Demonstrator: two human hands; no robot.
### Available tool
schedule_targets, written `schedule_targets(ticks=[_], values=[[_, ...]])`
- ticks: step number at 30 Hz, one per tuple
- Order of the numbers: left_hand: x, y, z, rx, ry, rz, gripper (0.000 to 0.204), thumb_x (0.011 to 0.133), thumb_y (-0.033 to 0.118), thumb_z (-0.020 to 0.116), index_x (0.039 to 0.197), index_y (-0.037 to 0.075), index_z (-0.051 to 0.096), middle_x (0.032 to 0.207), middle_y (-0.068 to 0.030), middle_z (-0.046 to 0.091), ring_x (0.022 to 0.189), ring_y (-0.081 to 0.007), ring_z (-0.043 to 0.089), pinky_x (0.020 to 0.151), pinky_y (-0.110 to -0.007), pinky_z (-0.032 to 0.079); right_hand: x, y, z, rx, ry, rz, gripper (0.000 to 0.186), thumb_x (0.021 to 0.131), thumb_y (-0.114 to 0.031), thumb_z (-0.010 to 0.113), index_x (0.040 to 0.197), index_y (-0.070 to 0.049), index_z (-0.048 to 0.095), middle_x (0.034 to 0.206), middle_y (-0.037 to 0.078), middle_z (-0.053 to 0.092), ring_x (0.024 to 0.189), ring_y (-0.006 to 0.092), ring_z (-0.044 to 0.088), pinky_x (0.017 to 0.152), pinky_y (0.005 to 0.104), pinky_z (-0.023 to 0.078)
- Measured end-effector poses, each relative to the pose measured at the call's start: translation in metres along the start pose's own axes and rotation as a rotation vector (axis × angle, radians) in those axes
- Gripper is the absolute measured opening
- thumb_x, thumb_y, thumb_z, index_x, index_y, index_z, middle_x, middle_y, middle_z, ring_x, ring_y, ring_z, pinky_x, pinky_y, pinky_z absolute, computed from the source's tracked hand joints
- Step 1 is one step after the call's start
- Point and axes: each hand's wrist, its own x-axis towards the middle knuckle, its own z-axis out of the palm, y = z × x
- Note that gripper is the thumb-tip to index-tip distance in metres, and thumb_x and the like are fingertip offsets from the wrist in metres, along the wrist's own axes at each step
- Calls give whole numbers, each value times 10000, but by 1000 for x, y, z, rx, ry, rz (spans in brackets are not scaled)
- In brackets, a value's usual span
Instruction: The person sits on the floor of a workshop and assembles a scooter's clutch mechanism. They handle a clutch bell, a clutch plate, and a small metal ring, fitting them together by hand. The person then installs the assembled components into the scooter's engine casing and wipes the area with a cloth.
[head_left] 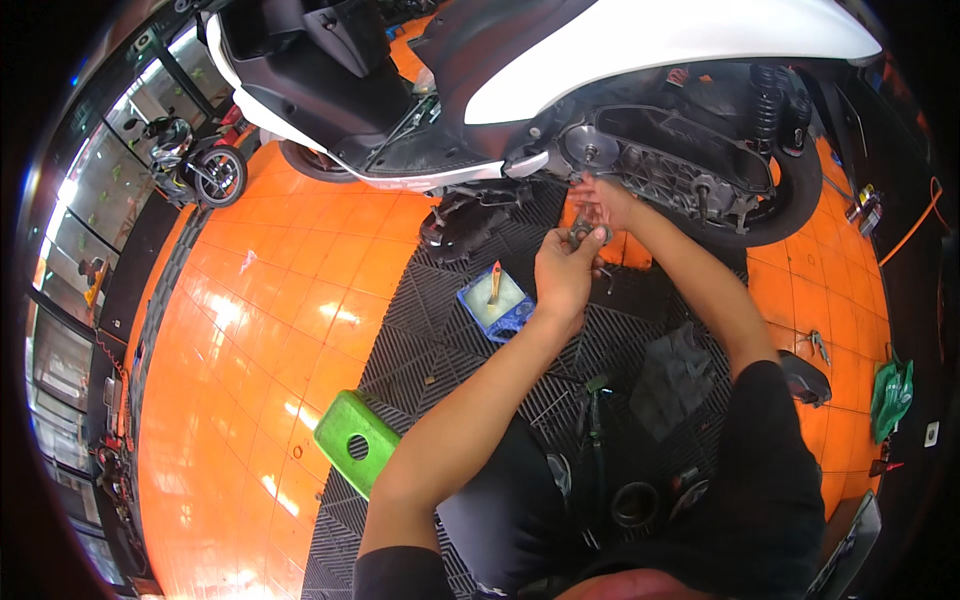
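Above orange tiles (pixel 270 250), I saw the left hand (pixel 567 268) gripping a small grey part (pixel 580 233), shape unclear; the right hand (pixel 608 206), fingers loosely spread, was nearer the engine case (pixel 652 180) just beyond, long axis running rightward.

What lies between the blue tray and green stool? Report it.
In the head view, black ribbed mat and a small brownish piece on it lie between the blue tray and green stool.
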Motion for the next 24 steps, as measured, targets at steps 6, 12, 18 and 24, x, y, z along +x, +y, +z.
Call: schedule_targets(ticks=[6,12,18,24], values=[[6,-9,-14,-63,-21,-95,311,897,189,641,1063,-16,476,936,-71,587,788,-130,593,734,-259,516,-157,-10,50,-173,-245,-173,521,951,-503,464,1146,-25,535,960,44,558,836,136,563,687,290,497],[5,-20,17,-111,-209,-168,285,917,176,608,1059,-28,469,985,-96,588,891,-151,600,858,-286,518,-217,5,21,-333,-72,-398,321,953,-313,552,1108,-35,512,978,62,578,867,125,592,627,278,524],[-4,-35,40,-63,-379,-262,303,920,193,608,1099,-24,497,1020,-95,599,933,-167,592,864,-288,499,-245,25,-15,-147,20,-416,283,943,-278,572,1083,-36,530,949,67,600,811,136,608,639,273,539],[-16,-45,62,-66,-516,-357,414,1000,271,396,1175,-102,433,1126,-261,570,1015,-305,627,908,-371,521,-265,49,-39,-196,124,-405,215,940,-270,587,1008,-68,556,852,-9,569,751,65,555,608,226,473]])
